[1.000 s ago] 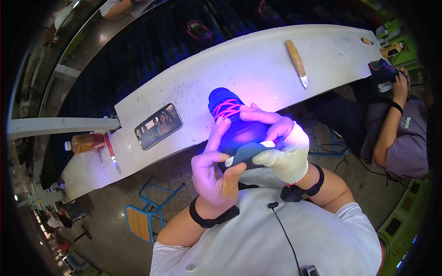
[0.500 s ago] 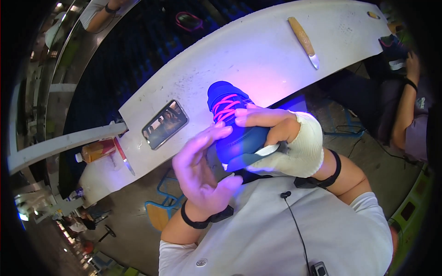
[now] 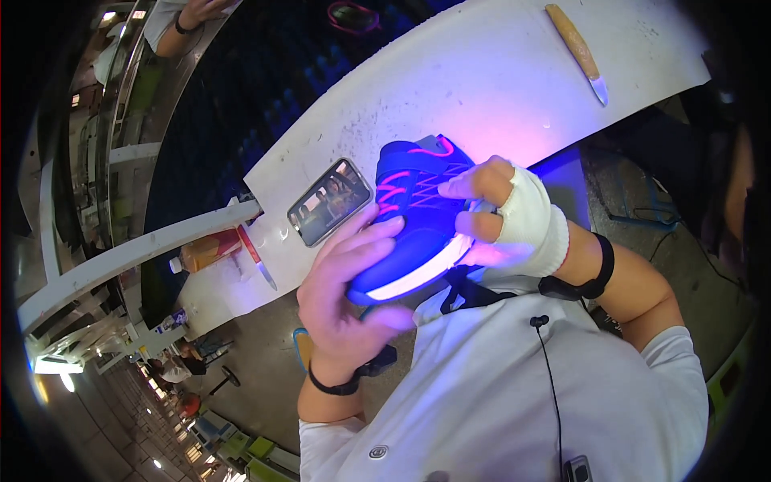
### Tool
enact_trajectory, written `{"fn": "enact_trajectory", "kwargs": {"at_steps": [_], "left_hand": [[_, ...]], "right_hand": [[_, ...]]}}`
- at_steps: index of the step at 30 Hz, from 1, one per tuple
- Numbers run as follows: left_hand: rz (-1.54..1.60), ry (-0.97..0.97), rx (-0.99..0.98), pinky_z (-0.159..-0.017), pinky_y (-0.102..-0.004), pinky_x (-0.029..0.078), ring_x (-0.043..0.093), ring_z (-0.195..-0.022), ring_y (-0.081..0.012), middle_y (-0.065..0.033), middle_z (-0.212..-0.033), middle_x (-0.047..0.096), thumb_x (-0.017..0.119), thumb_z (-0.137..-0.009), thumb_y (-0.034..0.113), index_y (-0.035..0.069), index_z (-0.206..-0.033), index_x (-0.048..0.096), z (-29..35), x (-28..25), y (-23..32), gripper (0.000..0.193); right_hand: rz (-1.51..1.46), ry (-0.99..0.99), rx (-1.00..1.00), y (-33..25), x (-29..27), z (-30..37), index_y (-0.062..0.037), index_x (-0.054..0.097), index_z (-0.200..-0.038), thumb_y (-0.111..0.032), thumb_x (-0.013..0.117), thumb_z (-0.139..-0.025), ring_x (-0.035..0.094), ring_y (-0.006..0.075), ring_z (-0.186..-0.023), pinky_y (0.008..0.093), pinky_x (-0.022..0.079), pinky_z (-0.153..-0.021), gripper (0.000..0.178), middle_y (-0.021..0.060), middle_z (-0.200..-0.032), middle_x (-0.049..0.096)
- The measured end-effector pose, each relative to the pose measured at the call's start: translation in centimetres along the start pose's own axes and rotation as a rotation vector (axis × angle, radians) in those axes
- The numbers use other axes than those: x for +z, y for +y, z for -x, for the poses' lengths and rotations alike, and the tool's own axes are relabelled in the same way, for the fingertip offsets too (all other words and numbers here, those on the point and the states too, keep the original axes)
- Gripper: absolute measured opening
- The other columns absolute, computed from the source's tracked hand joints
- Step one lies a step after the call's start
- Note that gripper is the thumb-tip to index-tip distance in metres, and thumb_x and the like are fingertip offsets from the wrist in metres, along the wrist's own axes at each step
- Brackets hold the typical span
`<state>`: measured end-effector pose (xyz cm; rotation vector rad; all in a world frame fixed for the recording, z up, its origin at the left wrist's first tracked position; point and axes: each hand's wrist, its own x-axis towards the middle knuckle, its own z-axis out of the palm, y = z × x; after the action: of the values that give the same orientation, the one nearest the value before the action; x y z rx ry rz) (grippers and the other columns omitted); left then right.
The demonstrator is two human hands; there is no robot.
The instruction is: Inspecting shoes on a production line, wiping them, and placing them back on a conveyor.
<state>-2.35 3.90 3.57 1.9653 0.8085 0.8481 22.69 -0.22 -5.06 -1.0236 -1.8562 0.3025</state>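
I hold the blue shoe point(image 3: 422, 229) just right of the phone point(image 3: 330, 201). My gloved right hand point(image 3: 512, 217), farther right of it, has its fingers clamped on the shoe's side; my left hand point(image 3: 341, 293), nearer me than the phone, spreads thumb from fingers, fingertips apparently touching the upper.

A white workbench point(image 3: 474, 56) and wooden-handled knife point(image 3: 575, 44) suggest a factory workshop.

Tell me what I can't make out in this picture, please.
All in the head view:
- Blue shoe: parts covered by the left hand and right hand; its underside is turned from view.
- Phone: screen details too small.
- Bottle: partly behind the white bar.
- White table: right end lost in the dark rim.
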Motion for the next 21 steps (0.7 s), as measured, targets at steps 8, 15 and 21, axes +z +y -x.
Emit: {"fn": "enact_trajectory", "kwargs": {"at_steps": [8, 15, 21], "left_hand": [[-0.207, -0.040, -0.039, -0.111, -0.0535, 0.053, 0.072, -0.121, -0.0449, -0.0199, -0.113, 0.080, 0.101, -0.057, 0.042, 0.002, -0.104, 0.075, 0.3, 0.4, 0.1, 0.067], [-0.050, 0.046, -0.082, -0.114, -0.0553, 0.050, 0.066, -0.128, -0.0497, -0.0225, -0.117, 0.078, 0.101, -0.069, 0.020, 0.004, -0.104, 0.071, 3.1, -0.4, -2.3, 0.049], [0.005, -0.026, -0.259, -0.118, -0.0519, 0.046, 0.059, -0.138, -0.0467, -0.0308, -0.147, 0.060, 0.093, -0.076, 0.019, 0.004, -0.125, 0.068, 3.9, -1.8, -2.4, 0.057]], "right_hand": [[-0.060, -0.029, -0.082, 0.7, 0.4, -0.3, -0.0142, 0.065, -0.096, -0.028, 0.089, -0.061, 0.064, 0.0293, -0.084, 0.0427, 0.051, -0.064, 0.045, 0.0098, -0.107, 0.069], [-0.026, -0.063, 0.078, 1.2, 1.3, -1.3, -0.0064, 0.058, -0.086, -0.038, 0.092, -0.062, 0.066, 0.0417, -0.108, 0.0515, 0.056, -0.094, 0.052, 0.0189, -0.119, 0.066], [-0.095, -0.128, -0.028, 2.2, 4.5, 0.3, -0.0058, 0.057, -0.088, -0.020, 0.077, -0.081, 0.062, 0.0436, -0.119, 0.0591, 0.053, -0.103, 0.026, 0.0204, -0.128, 0.065]]}}
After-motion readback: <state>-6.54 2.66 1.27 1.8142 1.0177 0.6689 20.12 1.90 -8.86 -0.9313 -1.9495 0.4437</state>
